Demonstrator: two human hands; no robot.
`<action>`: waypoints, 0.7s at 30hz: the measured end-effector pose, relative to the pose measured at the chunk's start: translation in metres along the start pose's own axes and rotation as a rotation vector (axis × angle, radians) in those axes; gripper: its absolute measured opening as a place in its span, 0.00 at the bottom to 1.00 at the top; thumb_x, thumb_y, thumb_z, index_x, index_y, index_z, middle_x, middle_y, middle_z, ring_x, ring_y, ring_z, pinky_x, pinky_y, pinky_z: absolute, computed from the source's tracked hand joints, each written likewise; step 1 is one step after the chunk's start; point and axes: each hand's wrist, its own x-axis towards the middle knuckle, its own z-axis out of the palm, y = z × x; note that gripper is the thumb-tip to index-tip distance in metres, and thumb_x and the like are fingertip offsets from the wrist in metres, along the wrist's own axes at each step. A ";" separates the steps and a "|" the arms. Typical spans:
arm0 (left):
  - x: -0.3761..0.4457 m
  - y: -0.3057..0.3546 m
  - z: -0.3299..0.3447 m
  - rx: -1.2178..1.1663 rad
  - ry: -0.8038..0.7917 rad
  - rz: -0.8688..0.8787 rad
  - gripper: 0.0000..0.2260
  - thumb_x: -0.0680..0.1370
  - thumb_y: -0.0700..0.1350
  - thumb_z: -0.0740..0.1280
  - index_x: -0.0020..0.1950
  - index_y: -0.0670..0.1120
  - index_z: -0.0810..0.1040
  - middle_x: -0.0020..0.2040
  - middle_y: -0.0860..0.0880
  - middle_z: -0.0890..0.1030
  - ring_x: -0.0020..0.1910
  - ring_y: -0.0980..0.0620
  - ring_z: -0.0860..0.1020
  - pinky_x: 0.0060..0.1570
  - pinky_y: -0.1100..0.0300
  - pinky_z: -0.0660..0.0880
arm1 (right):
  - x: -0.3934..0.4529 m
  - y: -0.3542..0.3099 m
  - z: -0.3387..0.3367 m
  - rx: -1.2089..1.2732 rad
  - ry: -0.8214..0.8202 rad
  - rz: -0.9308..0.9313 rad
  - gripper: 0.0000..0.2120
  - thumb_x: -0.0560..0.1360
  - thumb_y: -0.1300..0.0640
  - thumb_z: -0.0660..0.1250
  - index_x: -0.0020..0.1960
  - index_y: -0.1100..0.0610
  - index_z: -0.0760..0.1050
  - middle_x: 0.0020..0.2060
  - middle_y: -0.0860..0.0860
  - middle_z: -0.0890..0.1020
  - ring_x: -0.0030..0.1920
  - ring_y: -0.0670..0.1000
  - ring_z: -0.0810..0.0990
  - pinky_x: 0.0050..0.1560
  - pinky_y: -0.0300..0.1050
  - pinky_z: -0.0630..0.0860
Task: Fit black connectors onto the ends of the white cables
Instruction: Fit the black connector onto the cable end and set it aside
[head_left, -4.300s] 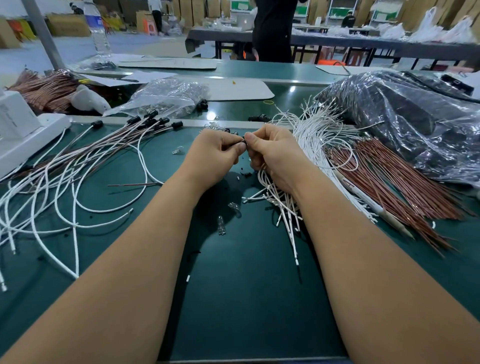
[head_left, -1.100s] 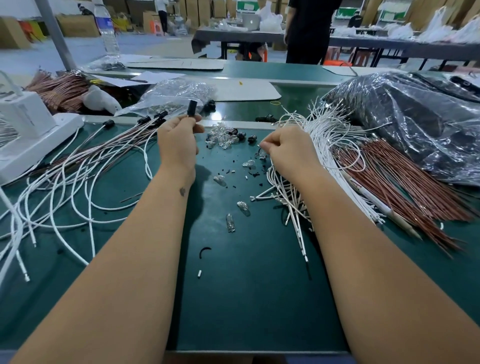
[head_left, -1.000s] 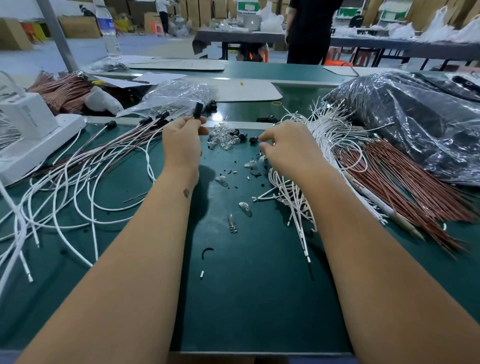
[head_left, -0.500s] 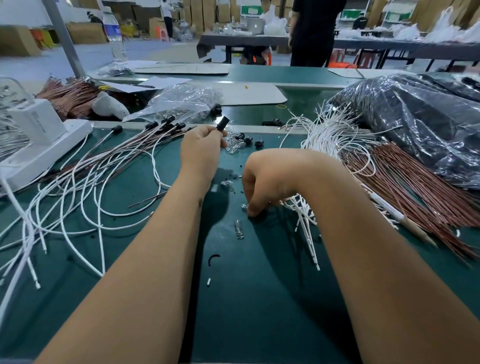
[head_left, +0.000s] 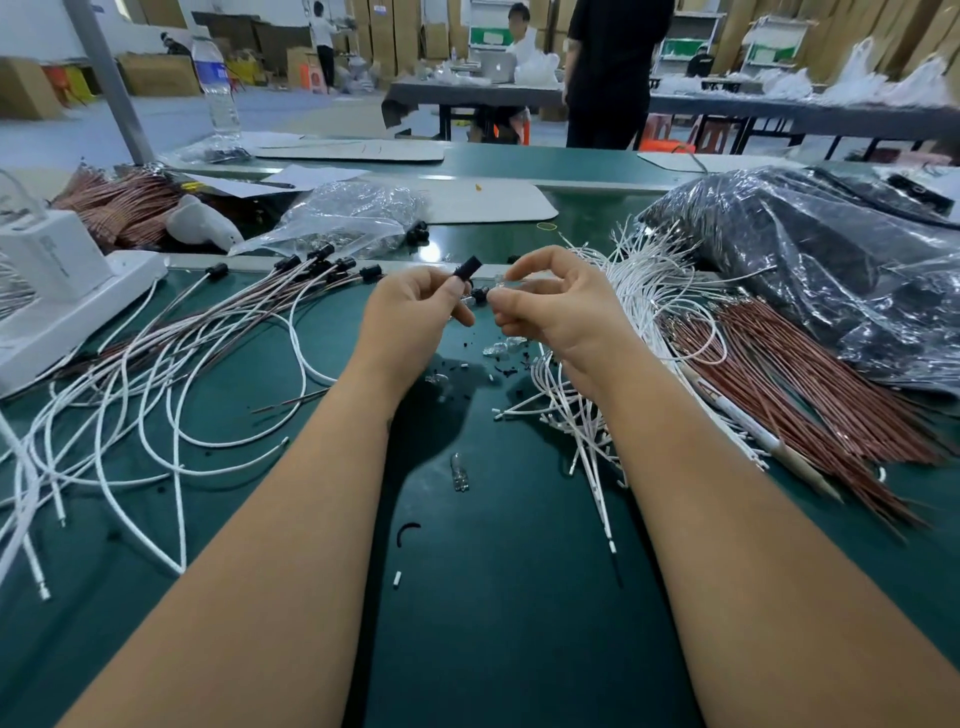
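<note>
My left hand (head_left: 410, 312) pinches a black connector (head_left: 466, 267) between thumb and fingers, tilted up above the green table. Close to its right, my right hand (head_left: 553, 304) pinches a small clear bulb (head_left: 508, 281) at its fingertips, level with the connector. A loose bundle of bare white cables (head_left: 641, 291) lies under and beyond my right wrist. To the left lie the white cables with black connectors on their ends (head_left: 322, 260). More clear bulbs lie on the mat (head_left: 460, 470).
Brown wires (head_left: 810, 379) fan out at the right beside a black plastic-wrapped heap (head_left: 831, 270). A clear bag of parts (head_left: 353, 213) sits at the back, a white device (head_left: 57, 280) at the left, a water bottle (head_left: 215, 88) behind. A person (head_left: 613, 67) stands beyond the table.
My right hand reached down to the mat, picked up a clear bulb and lifted it next to the connector. My left hand kept hold of the connector and shifted slightly toward the centre.
</note>
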 end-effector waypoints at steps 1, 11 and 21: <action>-0.001 0.001 0.000 -0.006 -0.018 0.004 0.08 0.80 0.44 0.65 0.43 0.46 0.81 0.35 0.51 0.83 0.27 0.64 0.70 0.36 0.61 0.66 | 0.000 0.002 -0.001 0.014 0.021 -0.005 0.08 0.71 0.67 0.74 0.44 0.59 0.76 0.32 0.53 0.82 0.32 0.50 0.80 0.36 0.40 0.78; -0.004 0.003 0.001 -0.042 -0.153 0.018 0.04 0.78 0.44 0.69 0.45 0.49 0.83 0.34 0.51 0.84 0.27 0.54 0.65 0.27 0.66 0.65 | 0.002 0.001 -0.006 0.188 0.083 0.084 0.07 0.76 0.64 0.67 0.40 0.59 0.80 0.27 0.50 0.78 0.28 0.46 0.74 0.31 0.37 0.71; -0.007 0.004 0.003 -0.003 -0.182 0.032 0.04 0.77 0.43 0.69 0.43 0.48 0.83 0.32 0.51 0.83 0.25 0.57 0.65 0.25 0.69 0.64 | 0.002 0.004 -0.008 0.084 0.135 0.066 0.07 0.75 0.64 0.69 0.39 0.57 0.77 0.27 0.48 0.77 0.26 0.44 0.73 0.28 0.36 0.70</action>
